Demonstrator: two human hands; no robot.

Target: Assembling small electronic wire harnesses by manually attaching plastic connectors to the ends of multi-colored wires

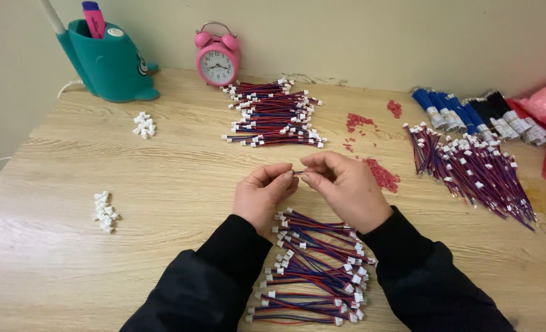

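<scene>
Your left hand (262,190) and right hand (340,184) meet over the middle of the light wooden table (162,166), fingertips pinched shut on a short red-and-blue wire lead (297,173) held between them; what sits on its ends is too small to tell. Just near of your hands, between your black sleeves, lies a stacked pile of red-and-blue leads with white plastic connectors at both ends (313,270), which reads as finished pieces. A similar neat pile (273,114) lies far of the hands, by the pink twin-bell alarm clock (217,55). To the right sits a looser heap of leads (470,172), probably stock not yet done, with blue and black wire bundles (470,114) beyond it. Small red bits (380,175) are scattered right of your hands. On the left, two small clusters of loose white connectors (105,212) (144,125) remain, so a fair part looks done with plenty left. A teal whale-shaped pen holder (110,61) stands far left.
</scene>
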